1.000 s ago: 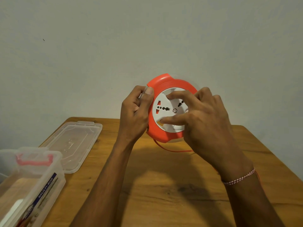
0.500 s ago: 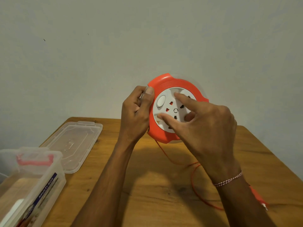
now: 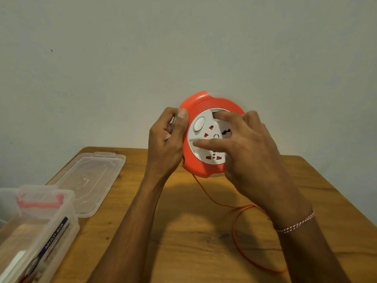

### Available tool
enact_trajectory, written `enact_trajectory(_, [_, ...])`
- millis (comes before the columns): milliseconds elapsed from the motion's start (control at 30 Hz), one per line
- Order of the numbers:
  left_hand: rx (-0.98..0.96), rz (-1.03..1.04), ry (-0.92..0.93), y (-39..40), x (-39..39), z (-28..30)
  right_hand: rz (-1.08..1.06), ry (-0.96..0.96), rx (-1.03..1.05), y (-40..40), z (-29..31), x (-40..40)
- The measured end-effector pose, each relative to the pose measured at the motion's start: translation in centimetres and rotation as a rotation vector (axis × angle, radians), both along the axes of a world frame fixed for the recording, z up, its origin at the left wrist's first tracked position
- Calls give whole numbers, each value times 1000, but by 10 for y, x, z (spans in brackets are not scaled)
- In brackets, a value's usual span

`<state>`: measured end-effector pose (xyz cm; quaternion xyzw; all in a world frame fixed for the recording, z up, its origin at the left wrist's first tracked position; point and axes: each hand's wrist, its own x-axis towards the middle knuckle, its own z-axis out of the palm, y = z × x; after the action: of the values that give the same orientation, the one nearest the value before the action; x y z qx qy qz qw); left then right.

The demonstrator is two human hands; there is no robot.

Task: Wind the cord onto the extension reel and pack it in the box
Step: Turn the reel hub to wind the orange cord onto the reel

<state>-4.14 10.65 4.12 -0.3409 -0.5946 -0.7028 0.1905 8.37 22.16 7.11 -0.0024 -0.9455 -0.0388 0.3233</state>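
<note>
I hold a round orange extension reel (image 3: 201, 164) with a white socket face upright above the table. My left hand (image 3: 166, 144) grips its left rim, thumb on the front edge. My right hand (image 3: 247, 152) lies over the white face, fingertips pressed into its recesses. A thin orange cord (image 3: 236, 231) hangs from the reel's bottom and loops over the table under my right wrist. The clear plastic box (image 3: 61, 221) labelled MULTI-BOX stands open at the lower left.
The box's clear lid (image 3: 89, 180) lies flat on the wooden table (image 3: 183, 242) behind the box. A plain wall rises just beyond the table's far edge. The table's right edge runs diagonally at the right.
The white socket face has turned under my right hand's fingers; the white switch came round to the upper left. The loose cord now lies in a visible loop on the table.
</note>
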Motion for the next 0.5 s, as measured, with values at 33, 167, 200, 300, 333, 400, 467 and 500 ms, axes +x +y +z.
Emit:
enact_trajectory(33, [-1,0,-2,0,0,0,-16,-8,13,-2,-1,0])
enact_trajectory(167, [-4,-18,4,-1,1,1,-48,103,31,-3,-4,-1])
enact_trajectory(200, [0,-24,6,-2,1,1,-64,125,31,-2,-5,-1])
enact_trajectory(300, [20,-20,19,-4,0,3,-111,175,-45,-4,-6,0])
enact_trajectory(333, [23,-21,21,-4,0,3,-112,209,-114,-6,-6,-1])
enact_trajectory(400, [20,-27,17,-3,1,3,-112,281,-234,-11,-5,-2])
enact_trajectory(467, [22,-28,-2,-2,1,2,-130,279,-271,-14,-6,-2])
enact_trajectory(500, [25,-25,-12,-2,2,2,-138,261,-262,-13,-7,-3])
